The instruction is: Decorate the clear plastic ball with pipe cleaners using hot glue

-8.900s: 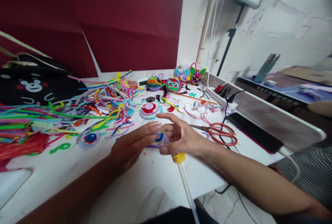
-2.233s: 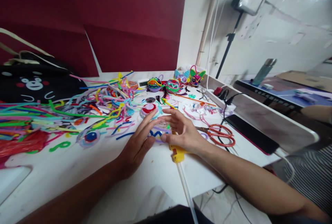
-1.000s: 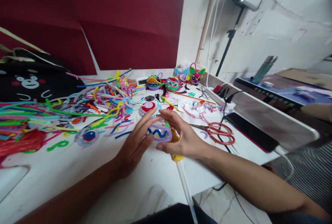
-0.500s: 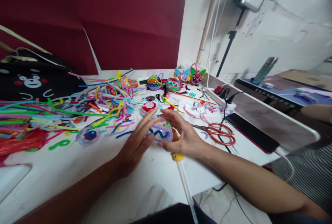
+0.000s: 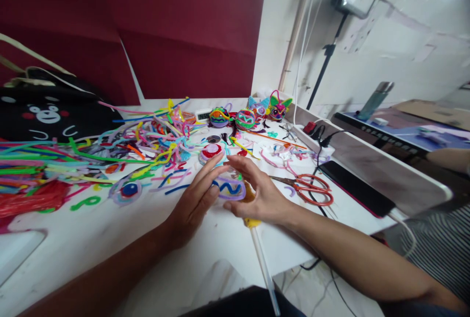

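My left hand and my right hand cup a decorated piece from both sides, fingertips almost meeting above it. On the piece, a lavender pipe-cleaner loop frames a blue zigzag pipe cleaner; what lies behind looks clear and is mostly hidden. Under my right hand lies a yellow tool, probably a glue gun, with a long translucent stick coming out towards me. A ball with a red and pink disc sits just beyond my fingers. Orange-handled scissors lie right of my right hand.
Piled pipe cleaners cover the left side, near a clear ball with a blue dot. Finished colourful balls stand at the back. A phone, power strip and cables lie right. Another person's arm shows at far right.
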`<action>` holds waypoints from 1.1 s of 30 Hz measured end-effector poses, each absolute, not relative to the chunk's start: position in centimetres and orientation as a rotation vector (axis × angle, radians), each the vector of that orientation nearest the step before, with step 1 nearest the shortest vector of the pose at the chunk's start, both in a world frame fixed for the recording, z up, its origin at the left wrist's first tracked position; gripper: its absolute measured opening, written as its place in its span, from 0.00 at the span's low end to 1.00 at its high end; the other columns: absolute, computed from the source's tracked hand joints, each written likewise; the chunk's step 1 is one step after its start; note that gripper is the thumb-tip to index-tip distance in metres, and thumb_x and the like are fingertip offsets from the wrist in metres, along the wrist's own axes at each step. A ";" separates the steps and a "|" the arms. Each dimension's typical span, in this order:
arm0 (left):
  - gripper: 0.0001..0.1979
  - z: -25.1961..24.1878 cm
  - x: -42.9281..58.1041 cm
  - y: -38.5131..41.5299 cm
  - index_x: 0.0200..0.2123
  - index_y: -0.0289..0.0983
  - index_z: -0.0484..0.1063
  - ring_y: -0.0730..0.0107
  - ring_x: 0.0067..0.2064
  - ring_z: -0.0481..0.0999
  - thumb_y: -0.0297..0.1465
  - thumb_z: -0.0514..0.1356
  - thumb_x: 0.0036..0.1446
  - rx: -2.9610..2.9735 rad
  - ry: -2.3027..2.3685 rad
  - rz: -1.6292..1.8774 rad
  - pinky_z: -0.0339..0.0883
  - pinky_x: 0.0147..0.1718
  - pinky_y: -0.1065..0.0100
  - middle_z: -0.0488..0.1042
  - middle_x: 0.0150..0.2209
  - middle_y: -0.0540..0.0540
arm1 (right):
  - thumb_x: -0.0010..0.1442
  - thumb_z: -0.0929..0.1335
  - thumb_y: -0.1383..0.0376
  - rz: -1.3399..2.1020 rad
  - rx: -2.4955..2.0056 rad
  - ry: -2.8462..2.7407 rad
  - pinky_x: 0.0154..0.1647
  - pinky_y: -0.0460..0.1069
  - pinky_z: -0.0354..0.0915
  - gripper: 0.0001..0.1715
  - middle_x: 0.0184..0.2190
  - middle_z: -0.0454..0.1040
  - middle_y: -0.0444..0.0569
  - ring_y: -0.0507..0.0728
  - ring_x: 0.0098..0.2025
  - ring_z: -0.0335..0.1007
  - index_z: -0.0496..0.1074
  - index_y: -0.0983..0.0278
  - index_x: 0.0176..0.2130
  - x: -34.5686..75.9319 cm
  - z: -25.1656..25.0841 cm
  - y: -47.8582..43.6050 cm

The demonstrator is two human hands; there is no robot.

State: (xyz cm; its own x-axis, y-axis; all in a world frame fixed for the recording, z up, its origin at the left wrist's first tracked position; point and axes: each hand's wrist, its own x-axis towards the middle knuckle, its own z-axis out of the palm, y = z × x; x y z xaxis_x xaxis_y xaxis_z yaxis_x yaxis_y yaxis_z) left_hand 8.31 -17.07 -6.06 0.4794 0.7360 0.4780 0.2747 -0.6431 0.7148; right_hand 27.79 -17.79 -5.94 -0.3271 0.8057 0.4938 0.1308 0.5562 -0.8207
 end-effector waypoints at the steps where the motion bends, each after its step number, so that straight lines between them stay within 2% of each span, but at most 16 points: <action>1: 0.22 -6.1 8.3 -17.1 0.62 0.42 0.63 0.57 0.70 0.47 0.36 0.48 0.67 2.171 0.827 1.080 0.42 0.67 0.55 0.48 0.71 0.45 | 0.46 0.77 0.62 0.849 -0.778 -1.792 0.61 0.58 0.62 0.47 0.59 0.66 0.54 0.63 0.61 0.63 0.57 0.58 0.61 27.8 -5.9 -17.8; 21: 0.21 -6.5 8.4 -16.9 0.59 0.44 0.68 0.56 0.70 0.49 0.38 0.50 0.65 2.004 0.792 1.098 0.42 0.68 0.54 0.50 0.70 0.49 | 0.49 0.76 0.64 0.769 -0.760 -1.766 0.59 0.57 0.65 0.43 0.56 0.69 0.53 0.62 0.59 0.66 0.58 0.58 0.59 27.4 -6.3 -17.7; 27: 0.20 -6.6 8.5 -16.8 0.57 0.45 0.70 0.53 0.70 0.49 0.40 0.52 0.64 1.871 0.792 1.097 0.46 0.66 0.51 0.52 0.70 0.48 | 0.48 0.76 0.63 0.776 -0.772 -1.750 0.60 0.58 0.63 0.43 0.56 0.69 0.53 0.62 0.59 0.66 0.59 0.58 0.59 27.4 -6.2 -17.8; 33: 0.25 -6.0 8.9 -16.9 0.62 0.43 0.60 0.53 0.68 0.55 0.38 0.55 0.62 1.575 0.727 1.057 0.58 0.62 0.51 0.58 0.67 0.44 | 0.45 0.76 0.65 0.781 -0.774 -1.741 0.60 0.60 0.64 0.45 0.56 0.69 0.52 0.63 0.58 0.67 0.59 0.56 0.59 27.4 -6.4 -17.6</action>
State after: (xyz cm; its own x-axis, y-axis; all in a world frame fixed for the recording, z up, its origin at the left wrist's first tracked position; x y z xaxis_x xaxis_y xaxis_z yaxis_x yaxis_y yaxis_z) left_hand 8.89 -16.86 -6.03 0.4241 0.8668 0.2622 -0.0655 -0.2594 0.9635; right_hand 27.36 -17.62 -6.38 -0.2613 0.8019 0.5373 0.1318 0.5810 -0.8031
